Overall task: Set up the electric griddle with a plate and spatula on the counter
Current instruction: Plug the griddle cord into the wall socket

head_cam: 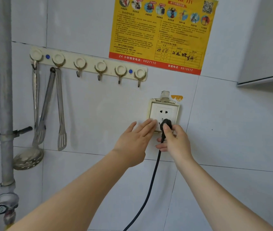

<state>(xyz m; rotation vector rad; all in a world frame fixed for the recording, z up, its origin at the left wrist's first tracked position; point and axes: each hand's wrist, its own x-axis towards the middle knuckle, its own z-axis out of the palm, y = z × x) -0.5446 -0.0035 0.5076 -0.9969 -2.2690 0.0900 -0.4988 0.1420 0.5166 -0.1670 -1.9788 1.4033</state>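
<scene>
A white wall socket [163, 109] sits on the tiled wall at centre right. My right hand [175, 140] grips a black plug [165, 122] that is pushed against the socket's lower holes, thumb on top of it. The plug's black cord [150, 185] hangs down and to the left out of view. My left hand [135, 140] lies flat against the wall, fingers spread, fingertips touching the socket's left edge. The griddle, plate and counter are out of view.
A hook rail [89, 64] on the wall holds metal tongs [61, 110] and a slotted skimmer ladle [28, 158]. A grey gas pipe [6, 97] with a valve runs down the left edge. A yellow notice [162, 30] hangs above, and a cabinet [265, 47] at the upper right.
</scene>
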